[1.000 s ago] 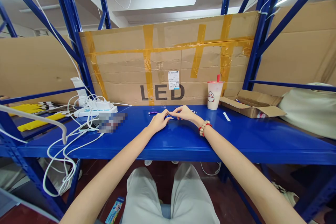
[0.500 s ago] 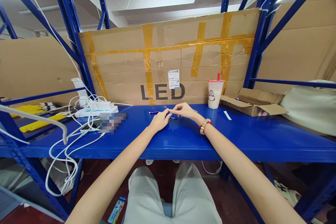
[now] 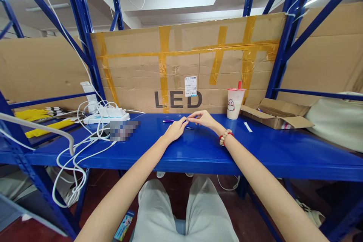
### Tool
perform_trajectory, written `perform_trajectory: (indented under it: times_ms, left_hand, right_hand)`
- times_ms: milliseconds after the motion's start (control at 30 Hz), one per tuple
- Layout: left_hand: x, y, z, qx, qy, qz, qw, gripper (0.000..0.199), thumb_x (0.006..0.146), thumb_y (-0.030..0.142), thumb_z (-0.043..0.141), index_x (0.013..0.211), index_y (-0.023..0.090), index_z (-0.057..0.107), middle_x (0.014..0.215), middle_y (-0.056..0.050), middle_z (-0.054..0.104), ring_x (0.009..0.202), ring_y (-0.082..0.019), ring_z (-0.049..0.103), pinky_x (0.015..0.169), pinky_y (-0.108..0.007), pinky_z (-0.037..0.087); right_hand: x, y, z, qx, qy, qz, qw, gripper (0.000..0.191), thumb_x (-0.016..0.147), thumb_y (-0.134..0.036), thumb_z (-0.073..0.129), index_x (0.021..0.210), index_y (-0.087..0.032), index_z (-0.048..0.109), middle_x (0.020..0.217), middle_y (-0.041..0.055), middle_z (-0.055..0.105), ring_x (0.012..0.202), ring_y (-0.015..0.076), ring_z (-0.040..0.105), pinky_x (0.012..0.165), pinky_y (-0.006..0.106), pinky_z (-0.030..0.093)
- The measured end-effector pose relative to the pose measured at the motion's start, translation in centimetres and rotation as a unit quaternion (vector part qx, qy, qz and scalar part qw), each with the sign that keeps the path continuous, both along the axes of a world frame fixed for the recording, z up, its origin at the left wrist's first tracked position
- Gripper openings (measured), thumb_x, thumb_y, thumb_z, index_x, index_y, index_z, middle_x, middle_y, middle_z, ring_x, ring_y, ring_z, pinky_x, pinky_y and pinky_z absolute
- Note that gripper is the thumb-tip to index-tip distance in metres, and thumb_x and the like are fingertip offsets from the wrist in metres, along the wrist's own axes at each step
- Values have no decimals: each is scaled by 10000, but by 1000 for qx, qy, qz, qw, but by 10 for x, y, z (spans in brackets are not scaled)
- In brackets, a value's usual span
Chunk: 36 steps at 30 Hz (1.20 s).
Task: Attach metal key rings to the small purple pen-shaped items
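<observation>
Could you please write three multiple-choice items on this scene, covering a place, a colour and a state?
1. Where is the cup?
A. right of the hands
B. on the floor
C. beside the power strip

2. What colour is the shelf?
A. red
B. blue
C. green

3. How does the box stand?
A. taped shut
B. crushed flat
C. flaps open

Answers: 1 A, it stands right of the right hand and left hand. 2 B, its surface is blue. 3 C, its flaps are spread.

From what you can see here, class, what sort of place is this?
Probably a warehouse or stockroom workbench: blue steel racking, a taped cardboard sheet marked LED as a backdrop, and an open carton on the blue shelf.
</observation>
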<state>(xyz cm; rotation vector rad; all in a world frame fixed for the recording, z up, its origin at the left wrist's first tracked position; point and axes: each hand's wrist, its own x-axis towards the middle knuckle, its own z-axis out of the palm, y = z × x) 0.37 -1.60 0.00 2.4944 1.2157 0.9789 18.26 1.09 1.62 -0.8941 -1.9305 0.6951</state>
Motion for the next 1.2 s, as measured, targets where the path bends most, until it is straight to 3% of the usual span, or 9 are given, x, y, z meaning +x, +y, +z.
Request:
perform_trajectory:
  times_ms: [367, 833, 1200]
  left_hand:
    - [-1, 4, -2, -12, -8, -7, 1000, 311, 891, 419, 252, 1001, 262, 496, 899, 1, 630, 853, -174, 593, 814, -318, 429]
    - [-2, 6, -6, -5, 3, -44, 999, 246, 897, 340, 280, 1072, 221, 406, 1097, -75, 580, 1019, -194, 553, 880, -354, 418]
    - [-3, 3, -2, 15, 33, -16, 999, 199, 894, 306, 309, 1045, 243, 422, 1070, -57, 600, 995, -207, 574, 844, -355, 439]
  right_hand:
    - [4, -7, 6, -61, -41, 20, 997, 490, 618, -445, 675, 978, -112, 679, 634, 36, 629, 473, 67, 454, 429, 201, 334]
    - [3, 1, -3, -67, -25, 9, 997, 438, 564, -447, 703, 853, -118, 707, 694, 51, 640, 499, 69, 466, 429, 196, 356]
    - [-1, -9, 2, -71, -32, -1, 997, 450, 549, -470, 710, 825, -115, 706, 623, 25, 599, 486, 67, 452, 419, 190, 347]
